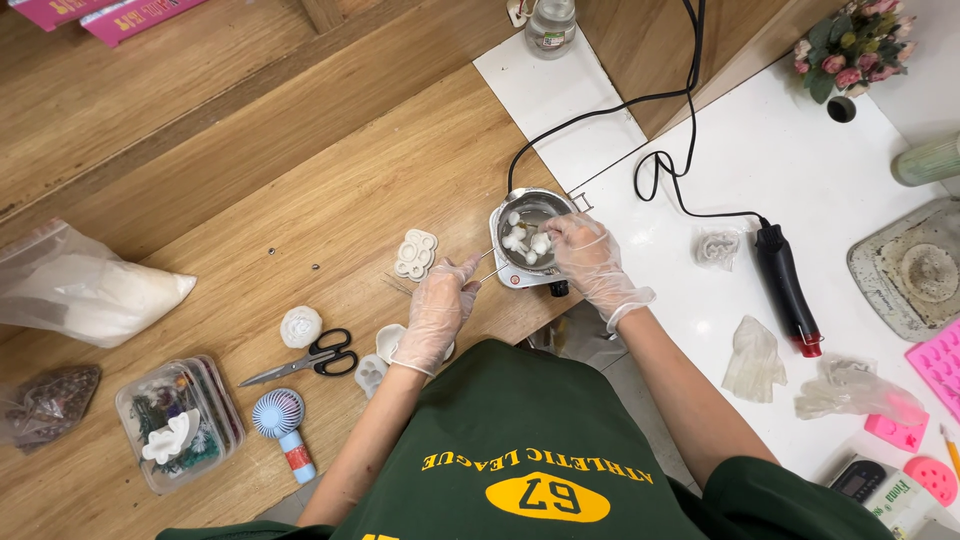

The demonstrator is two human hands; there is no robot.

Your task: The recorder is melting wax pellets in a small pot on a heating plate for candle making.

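Over the small metal melting pot (530, 232), the gloved right hand (590, 255) pinches white wax pieces (527, 240); left hand (437, 310) grips its handle (487, 265), pointing leftward.

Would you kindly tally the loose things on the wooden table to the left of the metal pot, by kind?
White moulded pieces: 4
Scissors: 1
Handheld fan: 1
Clear plastic box: 1
Plastic bags: 2
Total: 9

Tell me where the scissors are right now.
The scissors lie on the wooden table, lower left of centre in the head view, just left of the gloved left hand and below a white rose-shaped piece.
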